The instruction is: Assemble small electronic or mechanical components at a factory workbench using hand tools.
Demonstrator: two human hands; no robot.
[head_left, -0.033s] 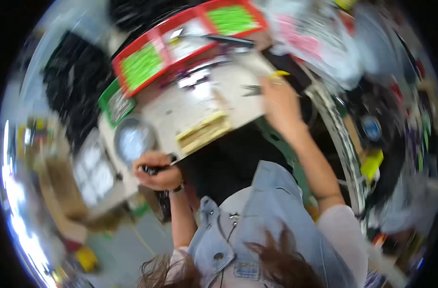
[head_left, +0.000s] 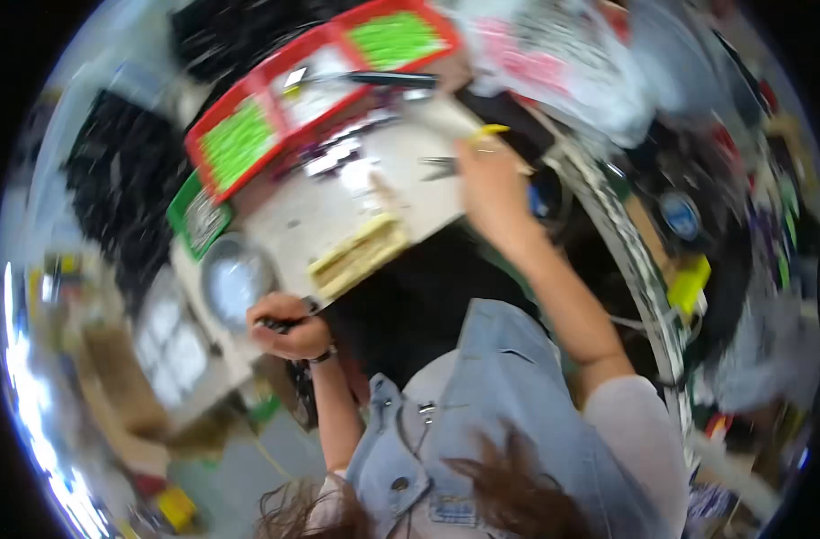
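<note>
My left hand (head_left: 290,329) is closed around a small dark object (head_left: 280,324) at the near left edge of the bench, beside a round grey bowl (head_left: 237,280). Blur hides what kind of object it is. Over the right part of the bench, my right hand (head_left: 497,193) grips pliers (head_left: 439,167) with grey, parted jaws pointing left and a bit of yellow handle showing. Between the hands, a cream-yellow slotted block (head_left: 359,254) lies along the front edge. Behind it are blurred shiny and dark-red small parts (head_left: 334,154).
A red divided tray (head_left: 283,140) holds bright green and whitish pieces. Across it lies a dark-handled tool (head_left: 392,79). A green tray (head_left: 178,216) adjoins its left end. Black bundles (head_left: 123,171) stand left; clear plastic bags (head_left: 563,67) fill the back right. A metal rail (head_left: 626,242) runs at right.
The whole scene has shifted slightly left in the picture as the view turned. My left hand is a little nearer the cream block. Both hands keep their holds.
</note>
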